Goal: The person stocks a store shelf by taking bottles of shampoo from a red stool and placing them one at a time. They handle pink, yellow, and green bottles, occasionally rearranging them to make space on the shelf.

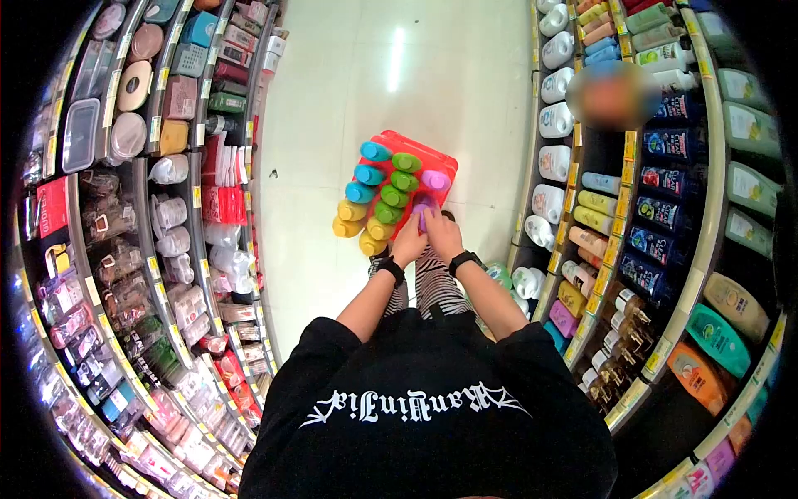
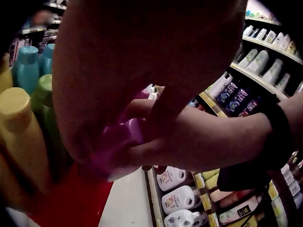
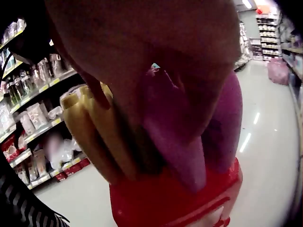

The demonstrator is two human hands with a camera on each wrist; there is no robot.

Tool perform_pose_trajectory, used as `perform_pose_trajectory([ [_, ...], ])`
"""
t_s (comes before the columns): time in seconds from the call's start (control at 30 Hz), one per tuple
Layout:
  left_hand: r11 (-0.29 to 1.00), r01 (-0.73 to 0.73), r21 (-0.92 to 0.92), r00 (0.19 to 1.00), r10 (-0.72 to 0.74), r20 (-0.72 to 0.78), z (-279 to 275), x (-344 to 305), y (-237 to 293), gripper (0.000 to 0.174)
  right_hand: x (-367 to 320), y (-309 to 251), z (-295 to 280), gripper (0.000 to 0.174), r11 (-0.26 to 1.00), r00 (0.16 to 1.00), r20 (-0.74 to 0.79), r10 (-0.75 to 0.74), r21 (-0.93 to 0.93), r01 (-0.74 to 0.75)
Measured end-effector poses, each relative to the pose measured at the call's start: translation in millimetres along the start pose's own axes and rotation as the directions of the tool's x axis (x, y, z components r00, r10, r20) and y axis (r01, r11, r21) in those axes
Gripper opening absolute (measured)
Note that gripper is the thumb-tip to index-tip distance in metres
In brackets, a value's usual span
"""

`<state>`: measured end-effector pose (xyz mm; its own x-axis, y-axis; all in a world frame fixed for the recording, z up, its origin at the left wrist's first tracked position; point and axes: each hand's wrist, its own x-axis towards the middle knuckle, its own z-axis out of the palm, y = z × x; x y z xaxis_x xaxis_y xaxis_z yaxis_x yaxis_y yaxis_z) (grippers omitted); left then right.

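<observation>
Both hands meet at a purple bottle (image 3: 175,137) above the red crate (image 1: 440,160) that carries several bottles. The left hand (image 1: 409,243) and the right hand (image 1: 443,235) pinch this bottle from its two sides, as the wrist views also show. A second purple bottle (image 3: 227,123) stands beside it. Green bottles (image 1: 393,195) form a row in the middle, blue bottles (image 1: 368,175) stand at the left, and yellow bottles (image 1: 347,218) stand on the side nearer the body. The palms hide part of the held bottle.
Shelves with boxes and packets (image 1: 170,170) line the left side. On the right, shelves hold white bottles (image 1: 555,121) and dark blue bottles (image 1: 665,212). Pale floor (image 1: 332,91) runs between them. A pink object (image 3: 278,71) stands farther down the aisle.
</observation>
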<state>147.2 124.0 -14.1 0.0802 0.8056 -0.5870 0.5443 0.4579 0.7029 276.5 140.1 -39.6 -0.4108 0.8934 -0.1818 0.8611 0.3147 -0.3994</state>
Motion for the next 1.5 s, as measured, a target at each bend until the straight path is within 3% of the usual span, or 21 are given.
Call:
perform_pose_trajectory([
  [0.23,0.984,-0.177,-0.015,0.984,0.177,-0.012,14,0,-24,0.051,-12,-7,-10,0.033,0.999,0.999,0.022,0.047,0.017,-0.047],
  [0.37,0.964,-0.257,0.066,0.964,0.252,0.082,4,-22,-27,0.055,-42,-28,-24,0.035,0.989,0.996,-0.010,0.084,0.125,-0.082],
  [0.5,0.913,-0.379,0.150,0.924,0.364,0.119,-14,-64,-19,0.067,-76,-67,-59,0.041,0.960,0.975,-0.015,0.222,0.176,-0.216],
  [0.63,0.824,-0.528,0.207,0.848,0.522,0.089,-35,-96,-20,0.066,-116,-111,-95,0.045,0.961,0.950,-0.183,0.254,0.159,-0.226],
  [0.77,0.757,-0.606,0.243,0.795,0.563,0.228,-62,-125,-2,0.065,-158,-148,-133,0.045,0.953,0.911,-0.300,0.282,0.200,-0.229],
  [0.87,0.725,-0.687,0.056,0.689,0.624,0.367,-77,-149,18,0.064,-188,-165,-155,0.044,0.953,0.885,-0.368,0.286,0.208,-0.222],
  [1.03,0.647,-0.759,-0.076,0.559,0.707,0.434,-71,-189,53,0.059,-241,-183,-191,0.048,0.940,0.793,-0.531,0.299,0.306,-0.150],
  [1.13,0.640,-0.764,-0.085,0.557,0.720,0.414,-56,-223,79,0.058,-274,-188,-202,0.049,0.849,0.699,-0.548,0.460,0.502,-0.166],
  [1.37,0.563,-0.813,-0.148,0.449,0.768,0.457,26,-280,134,0.056,-374,-175,-194,0.050,0.681,0.482,-0.516,0.708,0.680,-0.272],
  [1.5,0.545,-0.765,-0.345,0.340,0.795,0.502,91,-322,170,0.058,-448,-156,-175,0.044,0.630,0.330,-0.550,0.768,0.742,-0.229],
])
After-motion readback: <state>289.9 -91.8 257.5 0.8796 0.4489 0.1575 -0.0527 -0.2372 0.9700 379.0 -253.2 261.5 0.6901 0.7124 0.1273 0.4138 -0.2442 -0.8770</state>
